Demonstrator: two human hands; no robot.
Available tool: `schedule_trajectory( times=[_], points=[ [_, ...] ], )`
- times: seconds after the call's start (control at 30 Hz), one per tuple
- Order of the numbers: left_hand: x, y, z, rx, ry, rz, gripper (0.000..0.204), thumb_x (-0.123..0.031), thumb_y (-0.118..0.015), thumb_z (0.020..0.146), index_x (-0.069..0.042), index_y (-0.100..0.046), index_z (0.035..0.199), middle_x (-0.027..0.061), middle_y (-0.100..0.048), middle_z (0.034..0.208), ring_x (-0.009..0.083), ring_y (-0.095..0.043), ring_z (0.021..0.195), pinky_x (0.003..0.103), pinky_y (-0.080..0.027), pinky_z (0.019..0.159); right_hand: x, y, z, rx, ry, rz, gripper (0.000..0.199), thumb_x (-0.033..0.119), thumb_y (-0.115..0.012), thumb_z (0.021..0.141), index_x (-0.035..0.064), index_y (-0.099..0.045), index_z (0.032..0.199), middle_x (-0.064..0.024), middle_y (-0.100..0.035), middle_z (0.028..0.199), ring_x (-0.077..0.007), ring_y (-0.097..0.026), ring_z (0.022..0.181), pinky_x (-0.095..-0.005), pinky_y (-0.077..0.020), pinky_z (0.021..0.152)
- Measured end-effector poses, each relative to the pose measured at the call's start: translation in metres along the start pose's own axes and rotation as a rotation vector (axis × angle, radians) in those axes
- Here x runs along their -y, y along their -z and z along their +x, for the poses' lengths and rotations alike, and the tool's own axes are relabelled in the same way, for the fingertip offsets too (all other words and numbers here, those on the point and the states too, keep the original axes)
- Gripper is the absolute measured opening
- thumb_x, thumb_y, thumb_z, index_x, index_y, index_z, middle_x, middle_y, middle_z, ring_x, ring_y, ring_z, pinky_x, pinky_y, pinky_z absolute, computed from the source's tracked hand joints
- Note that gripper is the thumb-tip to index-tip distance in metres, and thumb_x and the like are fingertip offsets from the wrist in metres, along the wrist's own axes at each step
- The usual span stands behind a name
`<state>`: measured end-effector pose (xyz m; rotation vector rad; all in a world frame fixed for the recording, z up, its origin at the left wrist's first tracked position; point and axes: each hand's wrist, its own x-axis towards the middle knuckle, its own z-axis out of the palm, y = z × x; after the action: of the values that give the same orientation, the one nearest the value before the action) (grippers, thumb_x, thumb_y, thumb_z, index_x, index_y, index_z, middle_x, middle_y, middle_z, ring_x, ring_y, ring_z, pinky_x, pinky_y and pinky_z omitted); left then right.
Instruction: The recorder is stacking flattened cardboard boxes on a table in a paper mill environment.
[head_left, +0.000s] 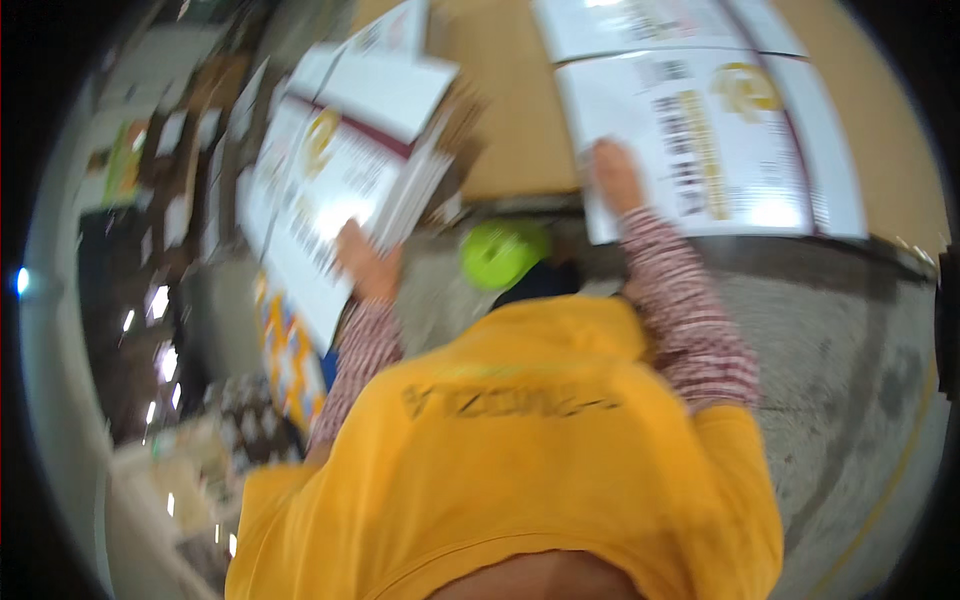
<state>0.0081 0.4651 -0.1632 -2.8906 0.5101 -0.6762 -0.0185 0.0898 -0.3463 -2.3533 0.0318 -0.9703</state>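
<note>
My left hand point(368, 264) lies at the near edge of a stack of flat, folded white cartons point(378, 160) with dark red stripes and gold print. Its fingers rest on the top carton and the thumb looks apart from them. To the right, my right hand point(617, 178) is laid, fingers stretched forward, over the left edge of another flat white carton point(745, 150) of the same print. Motion blurs both hands, and their fingertips are not sharp. Beneath these cartons is a brown cardboard surface point(508, 120).
A bright green round object point(500, 254) sits below the cardboard's near edge. Grey concrete floor point(820, 370) with a yellow line runs along the right. At the left stand dark stacks with white sheets point(175, 215). An orange-and-white patterned item point(290, 350) is near my left forearm.
</note>
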Motion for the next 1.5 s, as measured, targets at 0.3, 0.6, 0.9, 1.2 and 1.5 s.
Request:
schedule_trajectory(
  times=[0.3,0.6,0.9,1.2,1.5],
  points=[
    [-0.058,0.031,0.008,-0.05,-0.157,-0.263,0.063,-0.02,-0.064,0.068,-0.006,-0.036,0.123,0.0195,-0.033,0.126,0.0368,-0.03,0.116,0.048,-0.024,0.094,-0.03,0.105,-0.005,-0.03,-0.575,0.29,0.023,0.014,-0.056,0.075,0.001,-0.057,0.093,-0.014,-0.057,0.09,-0.0257,-0.055,0.081,-0.0322,-0.0435,0.072],
    [-0.203,-0.093,-0.019,0.967,0.181,-1.135,0.061,-0.028,-0.055,0.08,0.003,-0.028,0.126,0.0137,-0.049,0.113,0.0202,-0.048,0.1,0.031,-0.04,0.082,-0.045,0.188,-0.074,-0.304,-0.824,-0.193,0.045,0.013,-0.057,0.074,-0.0072,-0.041,0.111,-0.0252,-0.04,0.115,-0.0367,-0.037,0.109,-0.0407,-0.0293,0.093],
    [-0.26,-0.065,0.014,1.38,0.45,-1.421,0.034,-0.032,-0.053,0.081,-0.001,-0.05,0.096,0.0006,-0.044,0.077,0.0132,-0.042,0.073,0.032,-0.039,0.069,-0.003,0.177,-0.057,0.047,-0.947,-0.326,0.055,0.023,-0.056,0.076,-0.0005,-0.035,0.121,-0.0297,-0.019,0.13,-0.0441,-0.013,0.122,-0.0523,-0.0184,0.096],
    [-0.269,-0.069,0.015,1.182,0.495,-1.412,0.02,-0.022,-0.054,0.081,-0.006,-0.05,0.071,-0.0024,-0.04,0.066,0.0106,-0.039,0.063,0.027,-0.037,0.061,0.021,0.163,-0.056,0.339,-0.733,-0.413,0.061,0.026,-0.059,0.072,0.0069,-0.034,0.124,-0.0291,-0.018,0.131,-0.0435,-0.014,0.123,-0.0615,-0.0186,0.09],
    [-0.272,-0.065,0.027,1.12,0.659,-1.428,0.021,-0.021,-0.059,0.076,-0.002,-0.058,0.083,0.0022,-0.052,0.068,0.0094,-0.043,0.054,0.02,-0.034,0.041,0.022,0.172,-0.057,0.365,-0.693,-0.403,0.057,0.032,-0.059,0.073,0.0066,-0.039,0.12,-0.0273,-0.023,0.129,-0.0421,-0.018,0.122,-0.0618,-0.0185,0.089]
  ],
)
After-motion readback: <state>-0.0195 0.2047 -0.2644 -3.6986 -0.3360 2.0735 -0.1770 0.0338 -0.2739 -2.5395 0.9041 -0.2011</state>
